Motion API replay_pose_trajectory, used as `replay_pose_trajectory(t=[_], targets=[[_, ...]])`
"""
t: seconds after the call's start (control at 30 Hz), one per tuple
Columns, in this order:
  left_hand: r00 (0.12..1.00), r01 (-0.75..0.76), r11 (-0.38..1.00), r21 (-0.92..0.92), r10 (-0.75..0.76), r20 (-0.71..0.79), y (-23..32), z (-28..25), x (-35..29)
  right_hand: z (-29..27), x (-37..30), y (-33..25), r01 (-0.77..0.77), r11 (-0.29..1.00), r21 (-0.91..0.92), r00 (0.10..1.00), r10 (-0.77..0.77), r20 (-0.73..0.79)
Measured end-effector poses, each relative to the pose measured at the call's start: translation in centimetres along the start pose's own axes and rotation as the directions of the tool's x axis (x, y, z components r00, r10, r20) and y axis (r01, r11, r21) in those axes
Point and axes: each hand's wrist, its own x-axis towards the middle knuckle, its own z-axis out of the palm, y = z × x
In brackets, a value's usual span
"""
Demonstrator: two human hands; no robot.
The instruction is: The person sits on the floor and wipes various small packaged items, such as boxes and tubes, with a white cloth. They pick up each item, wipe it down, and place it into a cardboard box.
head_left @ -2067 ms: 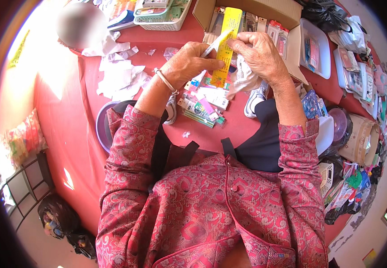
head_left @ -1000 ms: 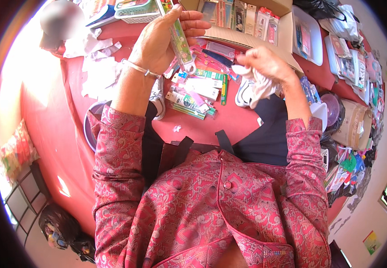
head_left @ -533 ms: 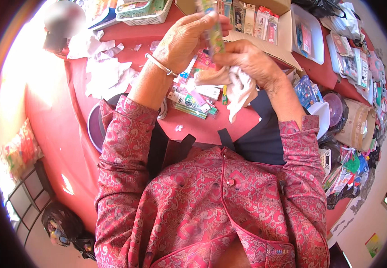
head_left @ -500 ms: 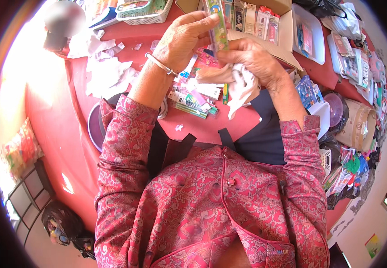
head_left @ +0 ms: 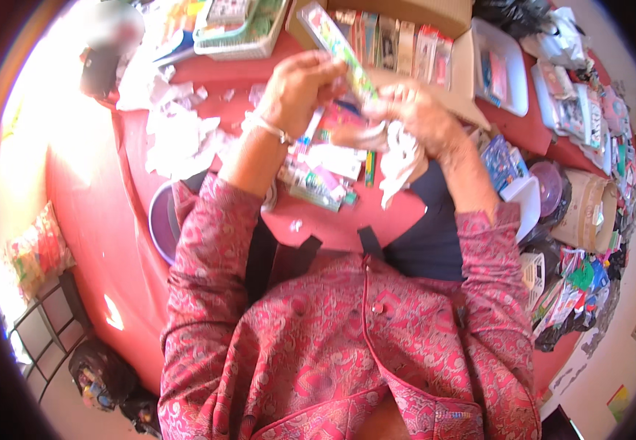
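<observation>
A long, narrow, green patterned packet (head_left: pixel 340 53) slants between my two hands, its far end leaning left. My left hand (head_left: pixel 297 92), with a bangle on its wrist, pinches the packet's left edge. The fingers of my right hand (head_left: pixel 419 116) close on its lower end. A crumpled whitish cloth (head_left: pixel 402 158) hangs from under my right hand. Below the hands, stationery packs (head_left: pixel 314 183) and a green-yellow strip (head_left: pixel 370 169) lie on the red cloth. Motion blurs the hands and the packet's print, so its exact kind cannot be told.
An open cardboard box (head_left: pixel 439 84) of upright packets stands beyond my hands, beside a white tray (head_left: pixel 520 81). A white basket (head_left: pixel 263 48) stands far left, with torn paper (head_left: pixel 178 139) nearer. A purple basin (head_left: pixel 162 220) sits by my left arm. Bags and packages crowd the right.
The packet has tilted, its far end swinging left, and more of it shows. My hands have shifted slightly lower in the picture. Both still grip the packet, and the cloth still hangs below.
</observation>
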Motion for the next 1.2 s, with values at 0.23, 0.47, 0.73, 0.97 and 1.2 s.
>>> replay_pose_trajectory(t=[0.23,0.47,0.73,0.97,1.2], targets=[[0.999,0.011,0.986,-0.166,-0.019,-0.045,-0.2,0.7,-0.7,0.9,-0.2,-1.7,-0.239,0.956,0.168,0.971,0.237,0.034],[0.997,0.022,0.994,-0.103,-0.029,-0.068,0.2,0.9,-0.8,1.6,-0.4,-2.4,-0.264,0.926,0.269,0.964,0.265,0.035],[0.978,-0.087,0.985,-0.149,0.056,-0.199,0.9,-0.1,0.0,2.3,0.9,-0.2,-0.001,0.909,0.416,0.990,0.061,-0.130],[0.978,-0.065,0.997,-0.030,0.058,-0.200,0.8,2.2,0.3,1.2,0.0,-2.0,0.014,0.779,-0.627,0.837,-0.352,-0.419],[0.998,-0.015,0.967,-0.256,0.032,0.063,0.2,4.4,0.4,4.1,-0.3,-2.9,-0.070,0.104,-0.992,0.823,-0.556,-0.116]])
